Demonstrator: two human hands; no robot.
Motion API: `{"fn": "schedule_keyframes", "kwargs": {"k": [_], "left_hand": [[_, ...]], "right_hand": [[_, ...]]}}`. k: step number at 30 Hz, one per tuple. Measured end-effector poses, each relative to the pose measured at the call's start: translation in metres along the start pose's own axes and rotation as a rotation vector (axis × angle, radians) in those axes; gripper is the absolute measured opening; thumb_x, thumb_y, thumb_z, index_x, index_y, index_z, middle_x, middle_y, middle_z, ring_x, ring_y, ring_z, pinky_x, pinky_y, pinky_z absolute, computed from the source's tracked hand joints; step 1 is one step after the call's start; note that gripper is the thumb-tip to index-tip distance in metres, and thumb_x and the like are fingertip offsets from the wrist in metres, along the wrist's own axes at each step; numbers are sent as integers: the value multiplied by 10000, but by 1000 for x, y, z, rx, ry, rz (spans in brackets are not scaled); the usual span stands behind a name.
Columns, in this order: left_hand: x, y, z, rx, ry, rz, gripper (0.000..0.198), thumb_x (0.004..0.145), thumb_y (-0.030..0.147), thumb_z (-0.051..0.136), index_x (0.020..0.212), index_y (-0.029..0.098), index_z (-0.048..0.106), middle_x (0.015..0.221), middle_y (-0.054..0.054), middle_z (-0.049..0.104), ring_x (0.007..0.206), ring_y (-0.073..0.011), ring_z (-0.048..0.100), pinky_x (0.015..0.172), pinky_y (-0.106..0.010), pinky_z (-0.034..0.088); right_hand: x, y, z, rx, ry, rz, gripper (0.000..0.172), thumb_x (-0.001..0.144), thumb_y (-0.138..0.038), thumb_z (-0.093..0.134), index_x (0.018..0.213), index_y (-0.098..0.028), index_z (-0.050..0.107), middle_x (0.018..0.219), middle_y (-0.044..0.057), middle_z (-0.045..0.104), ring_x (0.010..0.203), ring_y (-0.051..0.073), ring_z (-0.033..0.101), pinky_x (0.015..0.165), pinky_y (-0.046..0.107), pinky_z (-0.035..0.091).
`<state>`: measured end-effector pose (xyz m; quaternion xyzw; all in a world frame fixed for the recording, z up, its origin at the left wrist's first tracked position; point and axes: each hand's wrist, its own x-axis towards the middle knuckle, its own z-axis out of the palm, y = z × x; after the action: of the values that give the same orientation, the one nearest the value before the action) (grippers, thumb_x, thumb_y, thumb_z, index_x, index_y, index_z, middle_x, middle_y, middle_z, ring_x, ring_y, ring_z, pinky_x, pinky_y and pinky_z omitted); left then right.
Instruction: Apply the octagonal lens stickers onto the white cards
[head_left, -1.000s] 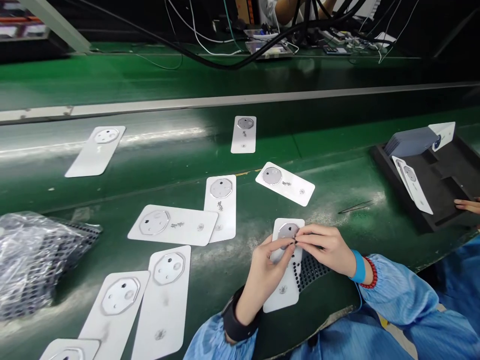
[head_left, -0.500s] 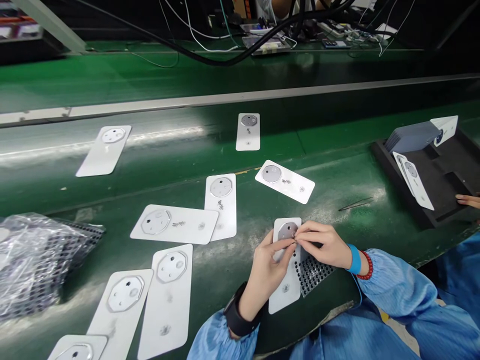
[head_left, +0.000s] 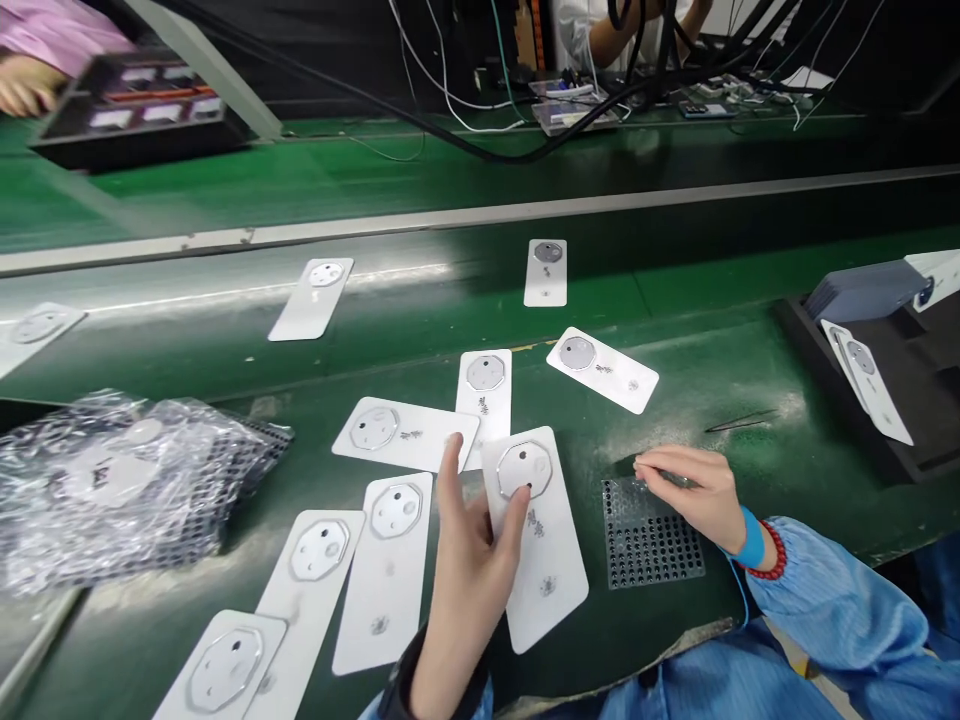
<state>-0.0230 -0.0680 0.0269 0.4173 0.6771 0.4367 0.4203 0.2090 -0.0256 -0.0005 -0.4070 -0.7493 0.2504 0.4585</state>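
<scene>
A white phone back cover [head_left: 551,545] with a grey octagonal camera ring lies at an angle before me. My left hand [head_left: 472,570] is at its left edge, thumb across the ring's lower side, index finger stretched out and apart from the thumb. Whether other fingers reach under the edge is hidden. To the right, my right hand [head_left: 694,490] is closed in a pinch over the top edge of a clear sheet [head_left: 652,545] with rows of small black round pieces. What the fingertips hold, if anything, is too small to make out.
Several similar covers [head_left: 382,580] lie left and beyond, some overlapping. A clear plastic bag [head_left: 135,490] of dotted sheets lies left. Tweezers [head_left: 741,421] lie right, near a black tray [head_left: 937,380] holding covers. Black cables [head_left: 517,158] hang above the far bench; other people are behind it.
The cover has shifted left, off the dotted sheet, along with my left hand. My hands, earlier together at its camera ring, are now apart. The view has turned left.
</scene>
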Motion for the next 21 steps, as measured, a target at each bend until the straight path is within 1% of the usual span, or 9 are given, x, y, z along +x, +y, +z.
{"fn": "schedule_keyframes", "kwargs": {"k": [1,2,4,5,7,8,11,17,21], "left_hand": [[-5,4,4,-28,10,-25,826,780,391,702,1484,200,315,527,60,574,461,-191,586,450,-274,494],[-10,8,10,-41,-11,-43,728,771,404,709,1409,189,432,548,35,610,500,-200,615,462,-272,501],[-18,17,23,-43,-113,-49,440,770,416,705,1132,171,652,579,-9,656,548,-202,640,477,-258,499],[-22,21,29,-46,-169,-38,342,780,412,695,1021,169,694,584,-15,663,545,-193,633,474,-249,491],[-27,27,37,-55,-243,12,258,805,382,669,948,175,725,575,-4,657,524,-170,613,465,-232,477],[-29,30,39,-55,-253,46,237,814,360,660,951,181,734,572,3,653,518,-161,606,465,-224,475],[-32,35,39,-47,-256,140,193,833,299,641,955,200,753,585,16,658,522,-142,608,480,-200,484],[-36,40,36,-88,-197,179,186,827,260,638,952,199,762,620,4,698,541,-150,646,503,-199,523],[-39,43,35,-81,-132,143,158,816,297,655,893,203,756,638,-3,712,525,-152,633,497,-217,531]], "right_hand": [[3,-6,-2,-48,2,-57,149,875,-114,632,930,-207,735,792,38,733,684,153,695,611,271,602],[6,-13,-3,-106,0,-131,163,882,-112,624,955,-212,729,800,37,732,685,150,691,627,274,606],[12,-26,-6,-216,-38,-288,194,902,-118,597,1024,-216,711,818,36,733,699,155,687,692,302,614],[14,-31,-7,-254,-72,-353,211,912,-122,577,1060,-210,698,825,39,735,705,160,686,721,317,614],[17,-40,-9,-301,-139,-434,240,928,-125,533,1112,-186,675,834,50,735,696,168,682,733,327,610],[18,-43,-10,-324,-167,-451,256,934,-123,507,1127,-175,667,841,57,734,687,170,678,725,326,607],[18,-49,-13,-380,-166,-471,299,949,-121,438,1137,-170,665,829,55,727,649,167,658,708,328,602],[18,-54,-14,-392,-175,-493,256,950,-125,458,1048,-151,693,830,59,707,700,155,659,770,315,581],[17,-54,-11,-452,-108,-498,231,930,-142,489,1032,-160,695,798,48,695,740,164,635,813,345,585]]}}
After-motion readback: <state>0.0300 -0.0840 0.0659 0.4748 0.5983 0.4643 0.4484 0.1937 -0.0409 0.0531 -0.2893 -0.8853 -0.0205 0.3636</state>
